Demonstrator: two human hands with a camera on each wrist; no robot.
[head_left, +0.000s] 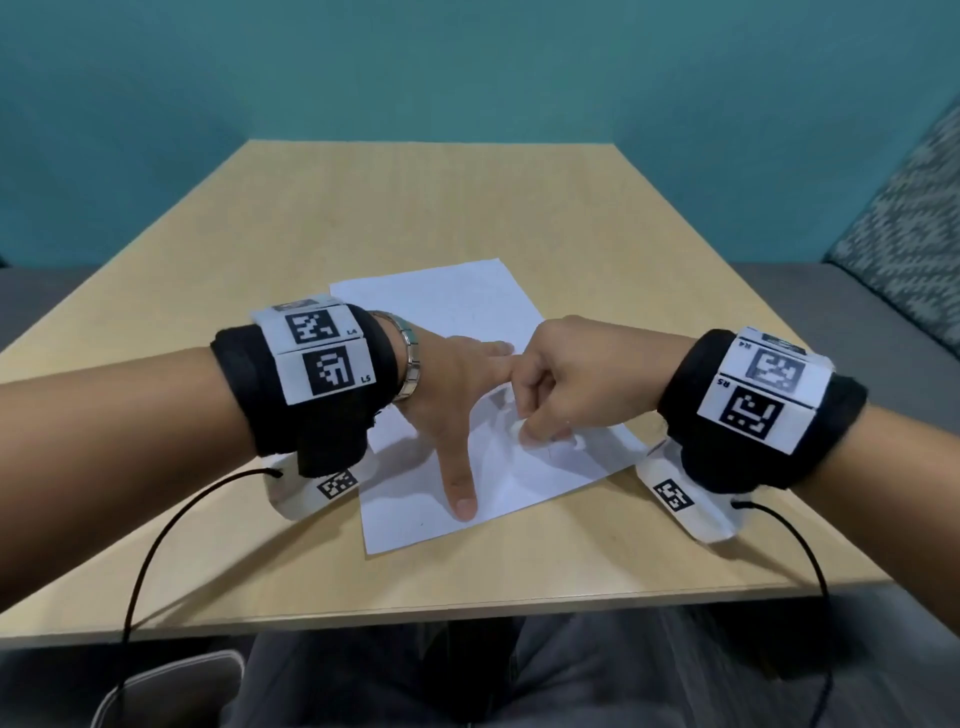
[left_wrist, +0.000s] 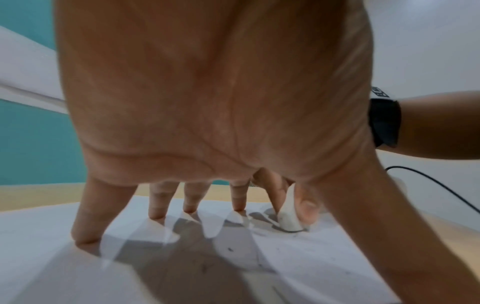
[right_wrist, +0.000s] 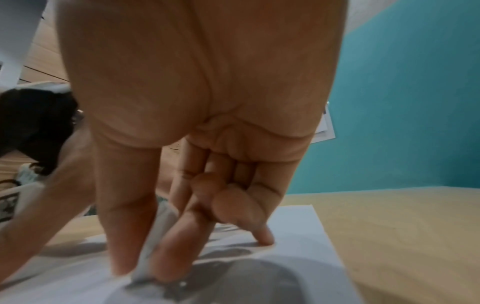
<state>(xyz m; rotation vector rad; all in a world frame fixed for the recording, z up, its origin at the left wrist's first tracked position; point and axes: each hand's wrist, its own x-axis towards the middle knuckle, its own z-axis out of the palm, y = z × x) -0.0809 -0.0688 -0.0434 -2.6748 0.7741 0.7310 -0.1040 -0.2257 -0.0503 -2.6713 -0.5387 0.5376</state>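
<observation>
A white sheet of paper (head_left: 447, 306) lies on the wooden table (head_left: 415, 208). My left hand (head_left: 457, 410) is spread flat on the sheet, straight fingers and thumb pressing it down, fingertips (left_wrist: 155, 215) on the paper (left_wrist: 78, 267). My right hand (head_left: 561, 384) pinches a small white eraser (head_left: 519, 428) between thumb and fingers, its lower end touching the paper. The left wrist view has the eraser (left_wrist: 287, 214) beside the left thumb, on faint pencil marks. In the right wrist view the eraser (right_wrist: 155, 242) sits between the thumb and a finger on the paper (right_wrist: 298, 267), with the little finger resting on the sheet.
A teal wall (head_left: 467, 67) stands behind the table. A patterned cushion (head_left: 914, 228) on a grey bench is at the right. Black cables (head_left: 156, 540) run from both wrist bands over the table's near edge. Bare tabletop lies beyond and beside the sheet.
</observation>
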